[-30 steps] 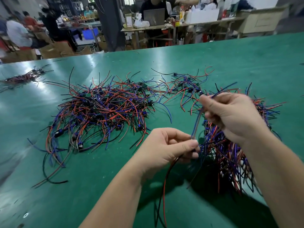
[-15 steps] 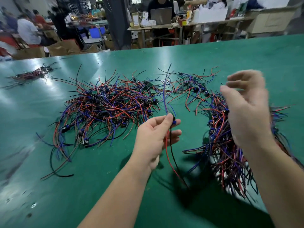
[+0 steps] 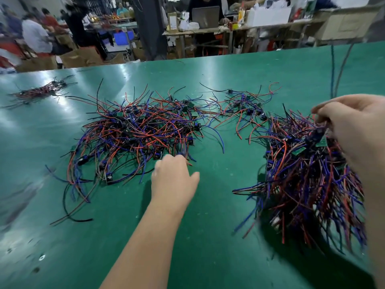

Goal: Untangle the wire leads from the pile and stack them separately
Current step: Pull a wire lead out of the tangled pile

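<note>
The left hand (image 3: 173, 180), right hand (image 3: 354, 130) and both forearms (image 3: 145, 236) are bare, unclothed to the frame's edge.

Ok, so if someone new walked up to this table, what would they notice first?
Most likely the big tangled pile of red, blue and black wires in the middle of the green table, with the left hand at its near edge. Next, the denser stack at the right, where the right hand holds a lead whose wires stick up.
</note>
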`<state>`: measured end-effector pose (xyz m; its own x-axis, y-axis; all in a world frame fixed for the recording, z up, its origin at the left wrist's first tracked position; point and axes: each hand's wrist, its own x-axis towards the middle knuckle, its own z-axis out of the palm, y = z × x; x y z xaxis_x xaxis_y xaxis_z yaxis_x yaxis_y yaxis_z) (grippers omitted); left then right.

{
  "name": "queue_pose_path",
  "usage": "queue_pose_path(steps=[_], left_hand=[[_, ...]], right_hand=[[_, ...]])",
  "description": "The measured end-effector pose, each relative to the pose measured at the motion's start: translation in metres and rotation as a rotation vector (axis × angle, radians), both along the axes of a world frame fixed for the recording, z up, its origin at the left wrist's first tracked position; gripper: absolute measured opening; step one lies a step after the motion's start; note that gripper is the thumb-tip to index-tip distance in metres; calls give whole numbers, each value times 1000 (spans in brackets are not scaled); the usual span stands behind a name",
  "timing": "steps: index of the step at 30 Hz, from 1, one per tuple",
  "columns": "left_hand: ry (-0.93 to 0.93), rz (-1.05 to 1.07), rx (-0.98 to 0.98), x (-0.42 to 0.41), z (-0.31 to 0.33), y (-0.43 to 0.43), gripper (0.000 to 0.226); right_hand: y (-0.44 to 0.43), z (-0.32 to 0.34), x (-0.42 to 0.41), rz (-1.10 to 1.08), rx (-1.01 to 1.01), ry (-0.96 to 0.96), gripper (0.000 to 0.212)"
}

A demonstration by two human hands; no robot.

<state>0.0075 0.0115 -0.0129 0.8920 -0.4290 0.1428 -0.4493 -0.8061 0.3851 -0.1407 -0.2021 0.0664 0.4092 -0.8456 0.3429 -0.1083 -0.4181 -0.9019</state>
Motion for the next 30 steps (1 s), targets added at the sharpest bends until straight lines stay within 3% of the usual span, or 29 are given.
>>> queue_pose_path(steps=[3, 5, 8, 11, 16, 18, 21, 25, 27, 30], left_hand=[[30, 65, -2, 5, -3, 3, 44], [56, 73, -46, 8, -5, 4, 41], [28, 122, -57, 11, -4, 7, 40], [-57, 195, 85, 17, -1, 9, 36], [108, 175, 17, 24, 1, 14, 21], [200, 113, -17, 20, 2, 11, 27], [184, 48, 74, 14, 1, 7, 27], [157, 31, 98, 12, 6, 9, 18], [284, -75, -11, 8, 9, 7, 19], [630, -339, -365, -15, 20, -2, 20]], right_hand=[[-16, -9, -2, -105, -116, 380, 17], [-15, -13, 0, -118, -183, 562, 28], [-6, -10, 1, -131, -205, 503, 39], [0, -10, 3, -75, -251, 458, 34], [19, -12, 13, -14, -338, 299, 17], [28, -15, 17, 80, -239, 218, 13], [43, -20, 25, 292, -27, 170, 16], [56, -30, 32, 450, 10, 234, 17], [60, -32, 33, 503, 59, 242, 17], [63, -35, 35, 491, 60, 281, 16]])
